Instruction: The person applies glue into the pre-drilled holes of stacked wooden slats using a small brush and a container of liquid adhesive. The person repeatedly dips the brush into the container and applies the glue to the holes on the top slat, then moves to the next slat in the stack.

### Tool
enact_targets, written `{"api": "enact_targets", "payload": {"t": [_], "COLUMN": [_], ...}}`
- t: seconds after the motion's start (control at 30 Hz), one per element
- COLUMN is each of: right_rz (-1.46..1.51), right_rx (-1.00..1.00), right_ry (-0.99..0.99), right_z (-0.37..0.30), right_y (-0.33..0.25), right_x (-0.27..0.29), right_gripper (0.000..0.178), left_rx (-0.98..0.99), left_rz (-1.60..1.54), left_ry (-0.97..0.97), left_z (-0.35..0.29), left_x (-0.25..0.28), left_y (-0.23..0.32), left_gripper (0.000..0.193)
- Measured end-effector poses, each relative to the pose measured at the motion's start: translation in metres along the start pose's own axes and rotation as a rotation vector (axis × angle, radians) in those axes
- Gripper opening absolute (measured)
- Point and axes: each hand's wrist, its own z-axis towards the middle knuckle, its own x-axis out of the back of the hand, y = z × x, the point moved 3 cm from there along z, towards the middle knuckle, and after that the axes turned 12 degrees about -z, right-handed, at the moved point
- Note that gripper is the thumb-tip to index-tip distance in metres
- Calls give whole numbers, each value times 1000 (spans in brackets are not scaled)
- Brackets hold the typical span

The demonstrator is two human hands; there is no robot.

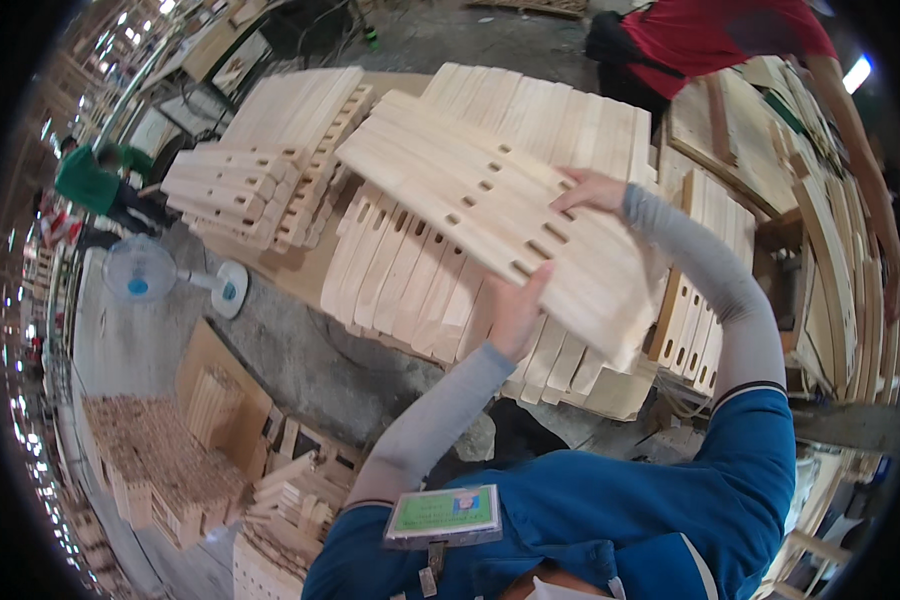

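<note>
Both hands on a slotted wooden board [490, 205]

I see my left hand [518, 312] gripping its near edge, my right hand [588, 190] seemingly pressing flat on its far edge (fingers partly hidden), above the stacked slats [400, 270]

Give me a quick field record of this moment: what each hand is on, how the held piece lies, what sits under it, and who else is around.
left hand: grips the near edge of the slotted wooden plank
right hand: presses on the plank's far edge
plank pose: lifted, tilted, slots facing up
below: stack of similar slotted planks
further stack: beyond, to the left
floor: white fan
others: person in red shirt ahead; person in green shirt far left
</note>
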Motion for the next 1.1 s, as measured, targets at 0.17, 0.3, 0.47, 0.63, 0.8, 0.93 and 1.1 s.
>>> {"api": "enact_targets", "payload": {"t": [0.17, 0.3, 0.47, 0.63, 0.8, 0.93, 1.1], "right_rz": [-173, -1130, -1577, -1492, -985, -735, -329], "right_rx": [-142, 31, 48, 614, 808, 897, 489], "right_ry": [79, 308, 509, 722, 159, -432, -954], "right_z": [10, 58, 65, 68, 46, 24, 8], "right_y": [-8, -13, 15, -30, -92, -95, -57], "right_x": [63, 72, 58, -68, -374, -609, -861], "right_gripper": [58, 48, 39, 30, 24, 19, 28], "left_rx": [456, 341, -17, -225, -241, -587, -1110], "left_rz": [315, 615, 789, 726, 27, -217, -455], "left_ry": [-162, -240, -429, -122, 642, 1093, 1525], "left_z": [39, 51, -1, -98, -282, -458, -622], "left_x": [-17, -8, 25, 172, 356, 432, 477], "left_y": [-6, 3, 34, 83, 120, 134, 121], "left_gripper": [44, 35, 30, 39, 36, 30, 40]}}
